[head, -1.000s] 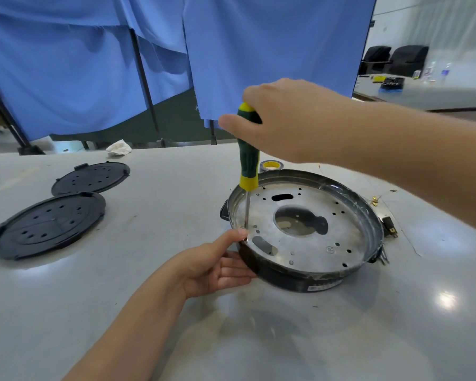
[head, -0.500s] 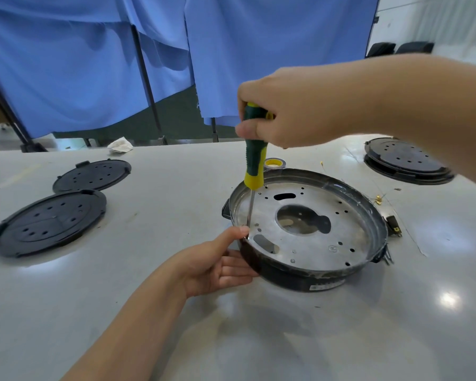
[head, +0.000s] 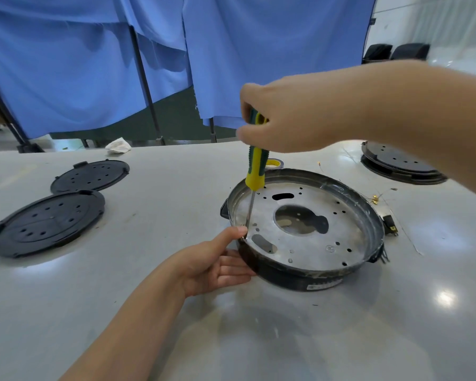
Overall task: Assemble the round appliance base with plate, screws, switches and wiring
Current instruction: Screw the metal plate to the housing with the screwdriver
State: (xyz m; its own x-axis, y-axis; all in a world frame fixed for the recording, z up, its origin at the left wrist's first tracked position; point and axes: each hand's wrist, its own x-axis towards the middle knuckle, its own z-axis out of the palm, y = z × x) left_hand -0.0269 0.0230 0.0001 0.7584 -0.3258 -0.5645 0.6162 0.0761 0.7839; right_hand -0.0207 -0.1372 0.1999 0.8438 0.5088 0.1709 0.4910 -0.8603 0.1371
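The round base [head: 308, 268] sits on the table [head: 149, 312], and the shiny metal plate [head: 300, 232] lies inside it. The step now looks like driving a screw near the plate's edge, at about nine o'clock.

To do it well, keep the screwdriver [head: 254, 171] straight up and down, push down gently, and turn slowly — so the tip does not slip out. The screw itself is too small to see, so I can only guess it is under the tip.

The right hand [head: 294, 116] wraps its curled fingers round the green and yellow handle from above. The left hand [head: 217, 265] steadies the base — fingers mostly straight against the black wall, thumb up on the rim right beside the metal shaft.
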